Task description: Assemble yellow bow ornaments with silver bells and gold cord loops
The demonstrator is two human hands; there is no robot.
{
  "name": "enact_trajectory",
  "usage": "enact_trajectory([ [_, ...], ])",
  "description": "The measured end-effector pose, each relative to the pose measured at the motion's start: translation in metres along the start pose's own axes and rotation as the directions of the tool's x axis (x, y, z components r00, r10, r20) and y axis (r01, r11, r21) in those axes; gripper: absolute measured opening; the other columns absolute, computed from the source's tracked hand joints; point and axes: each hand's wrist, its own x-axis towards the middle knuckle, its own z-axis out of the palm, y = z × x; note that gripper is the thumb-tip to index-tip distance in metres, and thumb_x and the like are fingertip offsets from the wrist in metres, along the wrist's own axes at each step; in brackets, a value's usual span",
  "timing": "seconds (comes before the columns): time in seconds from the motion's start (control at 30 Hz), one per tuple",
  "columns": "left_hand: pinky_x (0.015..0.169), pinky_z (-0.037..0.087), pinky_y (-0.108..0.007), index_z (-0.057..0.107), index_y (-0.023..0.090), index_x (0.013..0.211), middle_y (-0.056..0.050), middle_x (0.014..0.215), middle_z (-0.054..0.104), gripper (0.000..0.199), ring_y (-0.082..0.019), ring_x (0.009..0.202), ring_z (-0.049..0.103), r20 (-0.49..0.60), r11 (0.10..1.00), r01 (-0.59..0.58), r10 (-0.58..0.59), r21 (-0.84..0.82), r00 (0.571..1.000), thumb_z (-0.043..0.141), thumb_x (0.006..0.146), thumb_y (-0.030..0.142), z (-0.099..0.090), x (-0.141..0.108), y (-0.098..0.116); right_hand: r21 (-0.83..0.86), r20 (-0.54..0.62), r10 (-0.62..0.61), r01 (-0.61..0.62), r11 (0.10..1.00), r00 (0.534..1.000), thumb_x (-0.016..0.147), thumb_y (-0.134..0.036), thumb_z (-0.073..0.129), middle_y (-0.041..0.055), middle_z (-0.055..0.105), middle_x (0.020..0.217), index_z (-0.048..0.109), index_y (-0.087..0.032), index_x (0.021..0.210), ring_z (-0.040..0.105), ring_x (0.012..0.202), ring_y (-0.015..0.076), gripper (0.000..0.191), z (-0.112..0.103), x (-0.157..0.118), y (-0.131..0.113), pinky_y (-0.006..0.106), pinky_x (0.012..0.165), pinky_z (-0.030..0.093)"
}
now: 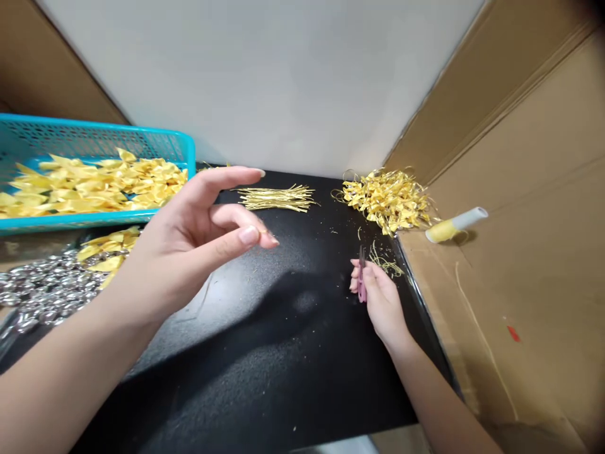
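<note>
My left hand is raised over the black table, its thumb pressed against a finger and the index finger stretched out above. Whatever may be between those fingertips is too small to make out. Lower and to the right, my right hand grips pink thread snips, blades pointing away from me. Just beyond the snips lie loose cut thread ends. A bundle of gold twist ties rests on the table past my left fingertips. At the back right is a heap of yellow ribbon bows.
On the left, a blue plastic basket holds many yellow ribbon pieces. Shiny silver beads lie in front of it. A thread spool stands by the cardboard wall at right. A white panel closes the back.
</note>
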Motion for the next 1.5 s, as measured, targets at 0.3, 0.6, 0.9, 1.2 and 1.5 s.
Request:
enact_trajectory([
  [0.3, 0.085, 0.05, -0.033, 0.058, 0.029, 0.12, 0.005, 0.074, 0.07, 0.04, -0.019, 0.086, 0.068, -0.053, 0.989, 0.081, -0.075, 0.126, 0.996, 0.07, 0.082, 0.037, -0.004, -0.005, -0.005, -0.95, -0.208, -0.389, -0.091, 0.298, 0.898, 0.094, -0.033, 0.043, 0.0178, 0.067, 0.095, 0.068, -0.011, 0.098, 0.057, 0.091, 0.03, 0.034, -0.102, 0.014, -0.008, 0.043, 0.08, 0.045],
  [0.6, 0.088, 0.046, -0.035, 0.057, 0.02, 0.115, 0.001, 0.074, 0.07, 0.037, -0.02, 0.089, 0.069, 0.003, 0.964, 0.144, -0.148, 0.222, 0.989, 0.067, 0.082, 0.032, 0.017, 0.008, 0.001, -0.882, -0.2, -0.303, -0.037, 0.47, 0.932, 0.085, -0.031, 0.056, 0.0212, 0.066, 0.105, 0.071, -0.015, 0.088, 0.055, 0.099, 0.0357, 0.023, -0.082, -0.011, -0.035, 0.047, 0.077, 0.044],
  [0.9, 0.082, 0.048, -0.031, 0.052, 0.021, 0.111, -0.001, 0.083, 0.071, 0.028, -0.019, 0.087, 0.069, -0.165, 0.938, 0.057, 0.0, 0.341, 0.986, 0.062, 0.087, 0.031, 0.047, -0.034, -0.014, 0.603, 0.505, 0.292, -0.574, 0.555, 0.812, 0.094, -0.05, 0.043, 0.0093, 0.073, 0.089, 0.067, -0.019, 0.083, 0.068, 0.085, 0.0193, 0.041, 0.119, -0.057, -0.09, 0.031, 0.072, 0.052],
  [1.2, 0.084, 0.038, -0.041, 0.072, 0.029, 0.078, -0.003, 0.075, 0.076, 0.012, -0.022, 0.079, 0.062, 0.066, 0.525, -0.226, 0.306, 0.82, 0.95, 0.061, 0.082, 0.023, 0.025, -0.099, -0.056, 0.63, 0.471, 0.239, -0.514, 0.582, 0.849, 0.089, -0.046, 0.058, -0.01, 0.034, 0.045, 0.046, -0.022, 0.067, 0.035, 0.038, 0.009, 0.034, 0.112, -0.008, -0.095, 0.024, 0.049, 0.039],
  [1.5, 0.091, 0.034, -0.037, 0.069, 0.036, 0.096, 0.008, 0.102, 0.078, 0.026, -0.019, 0.094, 0.064, 0.503, 0.408, -0.522, 0.163, 0.749, 0.849, 0.057, 0.087, 0.015, 0.024, -0.109, -0.07, 0.571, 0.523, 0.205, -0.519, 0.636, 0.827, 0.083, -0.053, 0.059, -0.0113, 0.02, 0.047, 0.035, -0.022, 0.06, 0.007, 0.043, 0.0072, 0.046, 0.104, -0.008, -0.093, 0.019, 0.038, 0.013],
])
